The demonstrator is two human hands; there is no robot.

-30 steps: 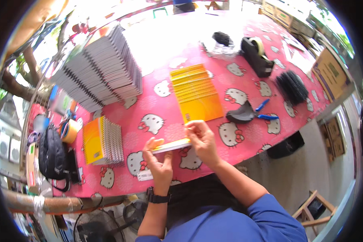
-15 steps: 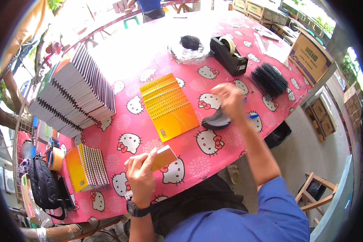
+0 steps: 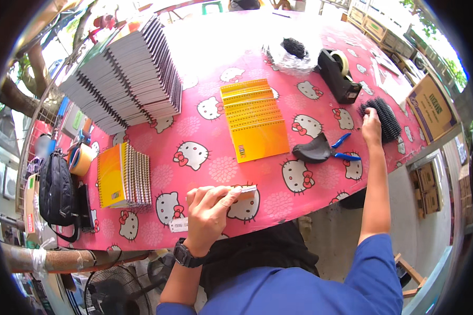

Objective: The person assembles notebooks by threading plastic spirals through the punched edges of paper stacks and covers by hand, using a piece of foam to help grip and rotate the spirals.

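Observation:
My left hand (image 3: 207, 215) grips a small memo pad (image 3: 245, 192), now seen nearly edge-on, above the near edge of the table. Under that wrist lies a white strip (image 3: 178, 225) with print on it. My right hand (image 3: 371, 127) reaches out to a pile of black binding coils (image 3: 388, 122), its fingers closed at the pile's near left side. Whether a coil is between them is too small to tell. Nearer me lie blue-handled pliers (image 3: 347, 156) against a dark grey curved piece (image 3: 312, 149). Yellow spiral notebooks (image 3: 260, 139) overlap in a row at the middle.
Tall stacks of spiral-bound books (image 3: 134, 79) stand at the far left, with a yellow notebook stack (image 3: 113, 176) nearer. A black tape dispenser (image 3: 339, 79) and a plastic bag of coils (image 3: 294, 55) sit farther back. A carton (image 3: 431, 107) stands at the right edge.
My right hand has moved from above the pliers to the coil pile. The left hand has tilted the memo pad from face-up to edge-on. The whole view has shifted.

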